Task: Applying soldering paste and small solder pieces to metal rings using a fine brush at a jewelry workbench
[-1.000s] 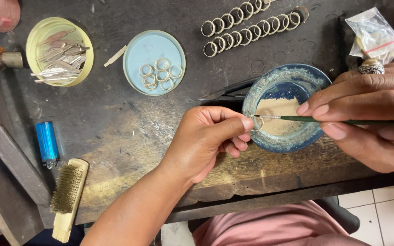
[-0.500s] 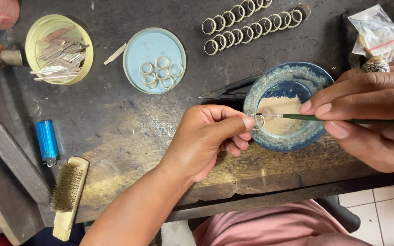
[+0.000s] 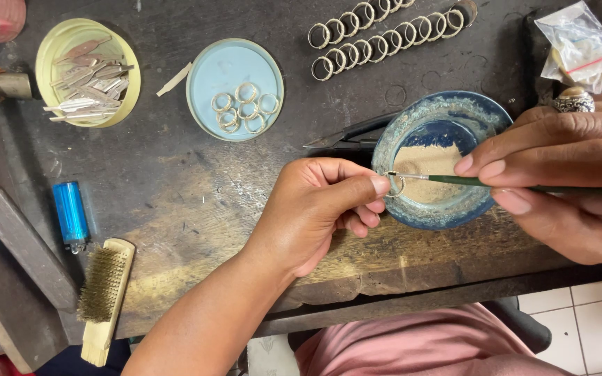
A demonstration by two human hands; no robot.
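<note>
From the head view, your left hand (image 3: pixel 315 209) pinched a small ring (image 3: pixel 396 184) between thumb and forefinger, holding it over the near-left rim of the blue bowl (image 3: pixel 454 115). Your right hand (image 3: pixel 566 174) gripped a thin green brush (image 3: pixel 510 184) between thumb and fingers, its tip touching the ring. The bowl held pale powder (image 3: pixel 430 174) and sat near the front edge of the worktop (image 3: pixel 175 181); only a narrow strip of worn wood lay between bowl and edge. Dark pliers (image 3: pixel 346 136) lay just left of the bowl, their tips pointing left, close above your left thumb.

You had open room left of your left hand, a bare scuffed patch running towards the lighter (image 3: pixel 71 214) and the wire brush (image 3: pixel 104 292), which overhung the front edge. Farther back, a blue lid (image 3: pixel 203 76) carried loose rings (image 3: pixel 244 108), and a yellow lid (image 3: pixel 50 52) held metal strips (image 3: pixel 88 87). Two rows of rings (image 3: pixel 384 31) lay along the far edge behind the bowl. A plastic bag (image 3: pixel 583 45) sat at the far right corner, just beyond your right hand.
</note>
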